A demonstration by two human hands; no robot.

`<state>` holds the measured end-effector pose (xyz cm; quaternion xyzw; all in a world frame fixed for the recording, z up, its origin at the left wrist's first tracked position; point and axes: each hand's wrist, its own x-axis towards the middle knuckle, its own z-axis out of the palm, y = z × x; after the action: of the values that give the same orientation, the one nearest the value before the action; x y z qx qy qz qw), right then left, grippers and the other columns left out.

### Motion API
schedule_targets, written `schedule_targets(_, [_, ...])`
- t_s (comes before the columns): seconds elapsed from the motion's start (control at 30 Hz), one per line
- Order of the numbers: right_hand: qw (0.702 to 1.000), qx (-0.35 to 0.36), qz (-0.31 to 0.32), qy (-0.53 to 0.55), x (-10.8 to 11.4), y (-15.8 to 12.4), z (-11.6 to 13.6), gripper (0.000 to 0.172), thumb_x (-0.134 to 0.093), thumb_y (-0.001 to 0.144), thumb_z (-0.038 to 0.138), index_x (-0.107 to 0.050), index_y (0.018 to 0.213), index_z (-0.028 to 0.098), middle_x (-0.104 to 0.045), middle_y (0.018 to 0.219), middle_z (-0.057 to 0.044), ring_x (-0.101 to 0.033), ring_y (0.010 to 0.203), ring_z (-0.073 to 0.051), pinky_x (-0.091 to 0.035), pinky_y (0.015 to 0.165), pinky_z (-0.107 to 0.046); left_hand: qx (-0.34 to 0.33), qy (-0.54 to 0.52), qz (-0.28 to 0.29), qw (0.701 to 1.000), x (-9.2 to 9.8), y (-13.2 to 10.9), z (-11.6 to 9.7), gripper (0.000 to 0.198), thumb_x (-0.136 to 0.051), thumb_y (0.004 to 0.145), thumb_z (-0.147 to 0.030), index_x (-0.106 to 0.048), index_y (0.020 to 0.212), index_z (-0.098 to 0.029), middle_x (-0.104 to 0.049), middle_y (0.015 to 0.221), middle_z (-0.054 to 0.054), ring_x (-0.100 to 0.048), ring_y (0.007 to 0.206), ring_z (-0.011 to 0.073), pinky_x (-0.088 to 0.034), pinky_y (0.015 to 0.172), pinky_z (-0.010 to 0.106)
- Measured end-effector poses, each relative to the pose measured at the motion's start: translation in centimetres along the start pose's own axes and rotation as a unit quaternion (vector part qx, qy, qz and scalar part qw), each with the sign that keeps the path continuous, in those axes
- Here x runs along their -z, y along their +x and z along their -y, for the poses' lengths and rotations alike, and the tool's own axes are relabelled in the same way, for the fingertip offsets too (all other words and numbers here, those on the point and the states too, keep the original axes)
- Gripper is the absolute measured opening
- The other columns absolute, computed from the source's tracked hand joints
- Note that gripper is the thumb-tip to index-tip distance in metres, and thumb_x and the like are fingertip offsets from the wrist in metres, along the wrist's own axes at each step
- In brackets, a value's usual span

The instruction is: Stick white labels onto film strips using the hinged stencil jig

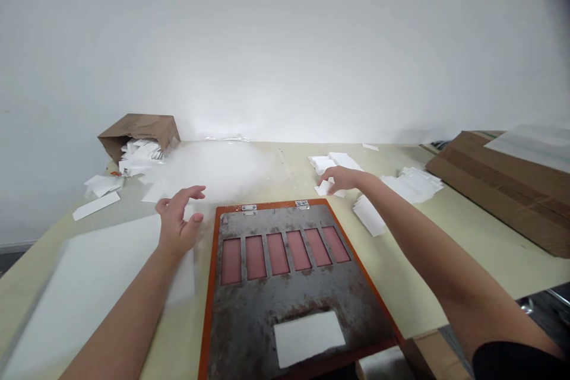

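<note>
A white wall (285,41) is rising behind a cream-coloured work surface (403,276), with a flattened sheet of corrugated cardboard (494,190) lying at the right end and a large white sheet (80,291) lying at the left front. At centre front, a rust-stained steel plate (249,332) with an orange rim is resting on the surface, showing six pink rectangular windows in a row, two small hinges (249,209) along its far edge, and a white card (309,338) lying on its near part. A tipped cardboard box (139,135) is spilling white paper slips (138,157) at the far left, while a loose pile of slips (412,185) is spreading to the right of the plate. A white patch beyond the left hand is too blurred to identify. The hands are well apart. The left hand (177,219) is hovering open near the plate's far left corner, with its fingers slightly curled and nothing visibly held. The right hand (341,180) is reaching beyond the plate's far edge, its fingertips (321,183) curving down onto a single slip (324,189), though whether they are pinching it cannot be told. Light fingertip contact is suiting these thin slips, keeping neighbouring pieces from being disturbed.
</note>
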<state>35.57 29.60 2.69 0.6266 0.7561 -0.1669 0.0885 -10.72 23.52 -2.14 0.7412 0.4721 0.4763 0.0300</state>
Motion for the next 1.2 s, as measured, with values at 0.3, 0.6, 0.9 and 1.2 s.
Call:
schedule_targets(0.3, [0.999, -0.033, 0.006, -0.036, 0.8, 0.7, -1.5, 0.042, -0.077, 0.062, 0.027, -0.068, 0.103, 0.024, -0.066, 0.115, -0.007, -0.063, 0.099, -0.026, -0.049, 0.078, -0.033, -0.011, -0.004, 0.003, 1.0, -0.1, 0.0, 0.0, 0.075, -0.021, 0.086, -0.08, -0.06, 0.116, -0.023, -0.07, 0.098, 0.009, -0.062, 0.089, 0.0271, -0.029, 0.088, 0.042])
schedule_targets(0.6, [0.994, -0.066, 0.02, -0.079, 1.4, 2.4, -2.6, 0.059, -0.081, 0.058, 0.027, -0.067, 0.115, 0.026, -0.063, 0.125, -0.009, -0.06, 0.111, -0.03, -0.048, 0.086, -0.037, 0.01, -0.003, 0.005, 1.0, -0.1, 0.0, -0.3, 0.078, -0.021, 0.084, -0.082, -0.061, 0.114, -0.023, -0.07, 0.097, 0.009, -0.063, 0.092, 0.0278, -0.029, 0.091, 0.043])
schedule_targets(0.9, [0.995, -0.072, -0.002, -0.07, 1.6, 1.3, -1.6, 0.045, -0.083, 0.051, 0.028, -0.068, 0.094, 0.023, -0.065, 0.105, -0.007, -0.061, 0.094, -0.027, -0.045, 0.073, -0.032, -0.001, -0.004, 0.001, 1.0, -0.2, 0.0, -0.4, 0.077, -0.021, 0.084, -0.082, -0.061, 0.114, -0.023, -0.071, 0.097, 0.008, -0.064, 0.092, 0.0275, -0.029, 0.09, 0.043])
schedule_targets(1.2, [0.987, 0.03, -0.152, 0.046, 2.3, -2.6, 7.2, 0.035, -0.066, 0.075, 0.054, -0.055, 0.082, 0.022, -0.059, 0.086, -0.002, -0.053, 0.08, -0.018, -0.039, 0.068, -0.028, -0.01, 0.01, 0.029, 0.999, -0.1, 0.2, -1.5, 0.059, -0.038, 0.089, -0.072, -0.062, 0.112, -0.023, -0.072, 0.096, 0.007, -0.065, 0.092, 0.0259, -0.028, 0.089, 0.042])
